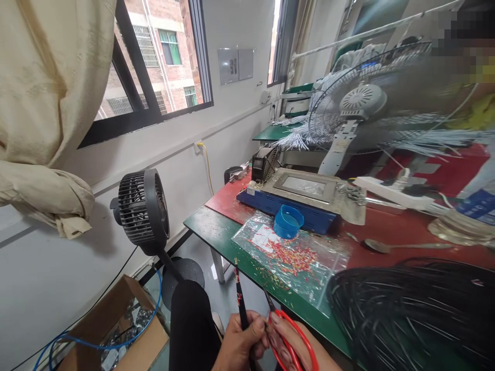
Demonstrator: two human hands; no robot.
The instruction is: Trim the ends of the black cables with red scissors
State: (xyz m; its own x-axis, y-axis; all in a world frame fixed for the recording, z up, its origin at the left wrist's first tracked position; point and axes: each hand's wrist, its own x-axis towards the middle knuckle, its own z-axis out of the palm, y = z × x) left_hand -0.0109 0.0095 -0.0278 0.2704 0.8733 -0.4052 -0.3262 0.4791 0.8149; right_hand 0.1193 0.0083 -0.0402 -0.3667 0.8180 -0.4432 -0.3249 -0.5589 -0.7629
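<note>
My left hand (240, 341) is closed around black cables (240, 296), which point up from the fist. Their upper ends show short red and yellowish wire tips. Close beside it, my right hand (286, 335) grips red-handled scissors (311, 355), its fingers in the loops. The dark blades (268, 299) point up and left, apart from the cable tips. Both hands are in front of the green table edge (266, 296). Just beyond, a clear plastic bag (327, 263) lies flat, scattered with red and yellow wire scraps (292, 256). A blue round tub (288, 221) stands on it.
A blue box-shaped machine with a metal top (286, 206) stands behind the tub. A spoon (381, 246) and a coil of black cable (410, 309) lie to the right. A black fan (143, 211) and a cardboard box (116, 330) are on the left; a person is at the upper right.
</note>
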